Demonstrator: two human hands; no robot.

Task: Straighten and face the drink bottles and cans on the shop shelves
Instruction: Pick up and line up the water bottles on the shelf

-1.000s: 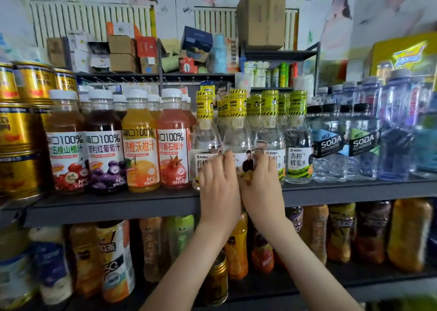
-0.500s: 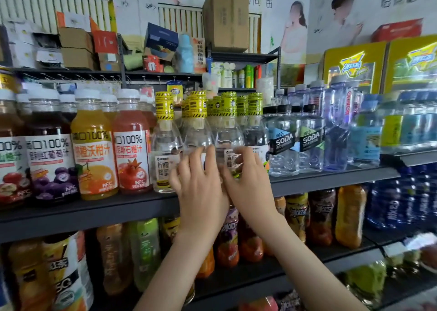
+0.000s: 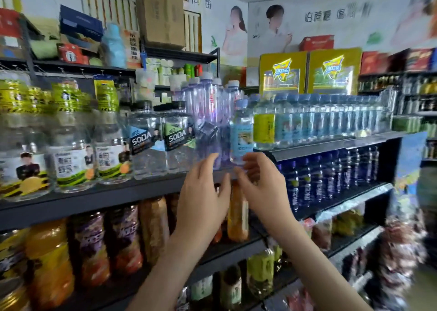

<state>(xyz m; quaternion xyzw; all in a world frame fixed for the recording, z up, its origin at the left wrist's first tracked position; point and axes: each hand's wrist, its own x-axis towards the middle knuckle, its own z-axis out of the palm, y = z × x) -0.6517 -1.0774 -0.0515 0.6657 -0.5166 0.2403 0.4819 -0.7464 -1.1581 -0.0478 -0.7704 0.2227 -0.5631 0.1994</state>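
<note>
Because the tall purple plastic bottle (image 3: 208, 117) likely needs facing, the left hand (image 3: 203, 202) and right hand (image 3: 262, 190) are hovering at its six o'clock, fingers (image 3: 208, 166) loosely spread, empty.

Bright, even shop light; heavy motion blur.
Smear is worst at the right edge and over the clear yellow-capped bottles (image 3: 68, 131) on the left; lower dark shelves (image 3: 238, 249) sit in shadow; wide-angle bending at borders.
</note>
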